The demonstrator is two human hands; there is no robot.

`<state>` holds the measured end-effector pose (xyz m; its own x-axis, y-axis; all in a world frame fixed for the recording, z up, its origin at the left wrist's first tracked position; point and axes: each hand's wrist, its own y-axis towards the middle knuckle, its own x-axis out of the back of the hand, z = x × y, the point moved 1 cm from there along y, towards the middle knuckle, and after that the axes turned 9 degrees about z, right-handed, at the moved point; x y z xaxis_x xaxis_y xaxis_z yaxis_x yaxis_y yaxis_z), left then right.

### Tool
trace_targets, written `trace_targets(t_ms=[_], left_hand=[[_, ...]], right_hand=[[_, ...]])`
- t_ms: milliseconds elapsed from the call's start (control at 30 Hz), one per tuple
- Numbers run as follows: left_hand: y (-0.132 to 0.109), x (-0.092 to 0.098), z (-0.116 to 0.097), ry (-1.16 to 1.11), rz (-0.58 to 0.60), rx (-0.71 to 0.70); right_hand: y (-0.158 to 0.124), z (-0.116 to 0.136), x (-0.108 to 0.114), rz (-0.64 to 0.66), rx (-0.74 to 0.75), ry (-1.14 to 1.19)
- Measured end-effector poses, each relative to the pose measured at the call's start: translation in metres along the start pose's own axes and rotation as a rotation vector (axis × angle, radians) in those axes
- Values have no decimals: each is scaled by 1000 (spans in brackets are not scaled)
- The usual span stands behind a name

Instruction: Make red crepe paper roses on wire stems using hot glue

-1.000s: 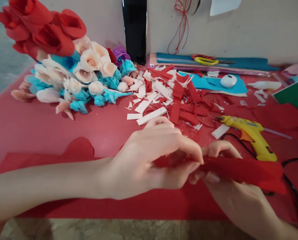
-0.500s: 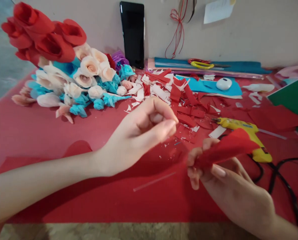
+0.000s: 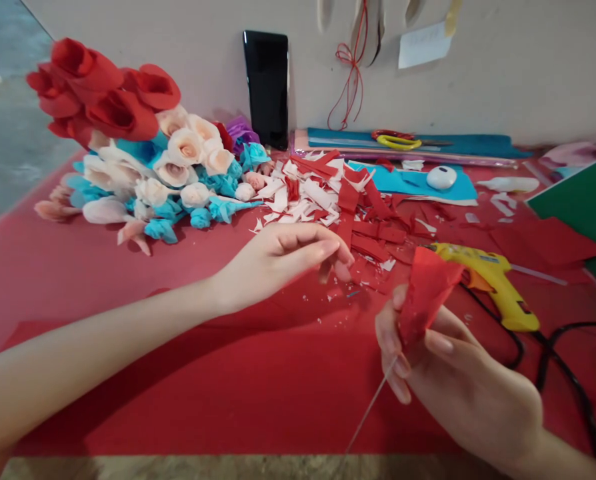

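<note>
My right hand (image 3: 458, 373) holds a red crepe-paper rose (image 3: 428, 287) between thumb and fingers. The flower is cone-shaped, and its thin stem (image 3: 372, 407) slants down to the lower left. Left of it, my left hand (image 3: 288, 263) hovers over the red tabletop (image 3: 258, 387), thumb and fingertips brought together. Whatever those fingers may hold cannot be made out. Beyond my left hand lie red and white paper scraps (image 3: 323, 200). A yellow glue gun (image 3: 498, 280) lies just behind my right hand.
Finished paper flowers (image 3: 178, 160) in red, white and blue are heaped at the left. Against the wall lean a phone (image 3: 267, 90) and, below, scissors (image 3: 398, 140) on folded paper. The glue gun's black cord (image 3: 573, 377) curls along the right.
The red rose has turned more upright in my right hand, and its stem now points down toward the table's front edge. My left hand has drawn slightly back and lower.
</note>
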<state>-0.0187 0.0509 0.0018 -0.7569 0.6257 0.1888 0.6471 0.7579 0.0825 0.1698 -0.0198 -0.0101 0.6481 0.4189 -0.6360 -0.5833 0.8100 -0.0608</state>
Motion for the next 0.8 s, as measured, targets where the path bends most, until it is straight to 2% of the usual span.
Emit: trace_targets(t_ms=[300,500,633,800], left_hand=[[-4,-2,0,-76,-11,-2],[-4,-3,1,12,-131,36],[-3,-2,1,-21,-166,32],[-1,-1,0,4,-122,19]], right_hand=[[-1,0,0,-18,-10,-19],[-1,-1,0,0,-2,-16],[2,0,1,-6,-13,-19],[2,1,0,-13,-13,-14]])
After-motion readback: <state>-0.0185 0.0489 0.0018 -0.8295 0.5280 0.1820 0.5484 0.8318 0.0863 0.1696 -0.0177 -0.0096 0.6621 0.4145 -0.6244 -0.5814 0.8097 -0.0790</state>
